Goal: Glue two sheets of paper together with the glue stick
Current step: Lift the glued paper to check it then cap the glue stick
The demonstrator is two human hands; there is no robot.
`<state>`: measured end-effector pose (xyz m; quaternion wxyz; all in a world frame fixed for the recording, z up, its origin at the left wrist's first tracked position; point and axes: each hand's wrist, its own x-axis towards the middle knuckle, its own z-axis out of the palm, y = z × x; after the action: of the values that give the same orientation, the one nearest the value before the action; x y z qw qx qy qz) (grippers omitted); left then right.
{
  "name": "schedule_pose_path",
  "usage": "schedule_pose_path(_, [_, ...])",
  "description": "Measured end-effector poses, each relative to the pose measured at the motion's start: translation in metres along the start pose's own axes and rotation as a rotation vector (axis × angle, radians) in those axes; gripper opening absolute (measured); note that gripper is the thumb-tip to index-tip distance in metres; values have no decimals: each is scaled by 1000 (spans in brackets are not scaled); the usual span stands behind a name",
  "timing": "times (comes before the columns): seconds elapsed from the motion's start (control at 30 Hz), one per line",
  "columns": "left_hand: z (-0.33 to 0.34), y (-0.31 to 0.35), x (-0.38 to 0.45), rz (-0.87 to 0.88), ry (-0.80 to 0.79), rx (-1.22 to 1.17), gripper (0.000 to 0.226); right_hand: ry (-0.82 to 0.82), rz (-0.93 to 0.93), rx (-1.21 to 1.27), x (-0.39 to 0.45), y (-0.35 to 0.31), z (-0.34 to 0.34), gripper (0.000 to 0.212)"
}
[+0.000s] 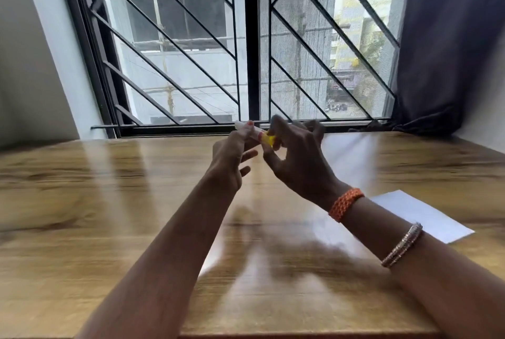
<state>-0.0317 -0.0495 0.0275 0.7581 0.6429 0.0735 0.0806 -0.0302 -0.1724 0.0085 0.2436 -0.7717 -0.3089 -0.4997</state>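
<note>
A glue stick with a white body and a yellow end is held up in the air above the wooden table, in front of the window. My left hand grips its white body. My right hand pinches the yellow end, its other fingers spread. A white sheet of paper lies on the table at the right, partly hidden by my right forearm. Another pale sheet lies farther back behind my right hand, blurred and washed out by glare.
A barred window stands at the table's far edge. A dark curtain hangs at the right, its hem resting by the back right corner. A white wall is at the left. The table's front edge runs along the bottom.
</note>
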Motion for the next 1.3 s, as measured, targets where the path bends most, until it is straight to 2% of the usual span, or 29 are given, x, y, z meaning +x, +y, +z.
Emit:
schedule_pose_path(0.07, [-1,0,0,-16,14,8,22,-40,-225,-350,0,4,-3,27])
schedule_pose_path(0.13, [-1,0,1,-25,6,-5,21,-54,-197,-387,0,2,-3,29])
schedule_pose_path(0.2, [-2,-1,3,-23,-25,-32,20,-48,13,-223,-2,-5,-3,21])
schedule_pose_path(0.3, [-2,-2,6,2,-61,-29,11,-51,460,245,-1,-10,0,22])
schedule_pose_path(0.37, [-1,-2,6,22,-74,-32,9,-51,568,378,0,-12,2,23])
schedule_pose_path(0.5, [1,0,4,54,-71,-51,10,-23,394,284,-3,-15,2,22])
schedule_pose_path(0.6, [0,1,4,49,-42,-32,14,32,44,-81,-2,-6,-1,17])
schedule_pose_path(0.63, [1,1,3,44,-23,-33,15,15,-42,-193,-1,-3,-2,21])
schedule_pose_path(0.67, [1,1,3,41,2,-46,14,-6,-53,-217,-2,-1,-2,24])
schedule_pose_path(0.73, [0,-1,1,58,55,-72,16,-49,143,-32,-2,-4,0,24])
schedule_pose_path(0.83, [-3,-3,2,86,99,-77,28,-171,610,507,2,-10,-2,22])
schedule_pose_path(0.87, [-3,-2,2,85,114,-74,30,-206,702,650,3,-10,-3,22])
schedule_pose_path(0.97, [-2,0,0,79,119,-90,49,-202,753,800,4,-12,-4,17])
schedule_pose_path(1.03, [-2,-1,-1,96,126,-87,67,-101,668,701,4,-16,-3,17])
schedule_pose_path(1.07, [-2,-2,-1,108,143,-74,73,-60,535,563,2,-15,-1,19])
schedule_pose_path(1.13, [-3,-4,1,109,160,-58,68,-32,123,85,-1,-6,0,18])
schedule_pose_path(1.2, [-3,-2,0,93,173,-57,52,-44,-183,-347,-2,2,-3,32])
schedule_pose_path(1.27, [-3,-1,-3,97,175,-59,50,-52,-235,-432,-1,3,-7,39])
schedule_pose_path(1.3, [-2,-1,-2,100,163,-67,53,-54,-166,-357,-2,3,-6,33])
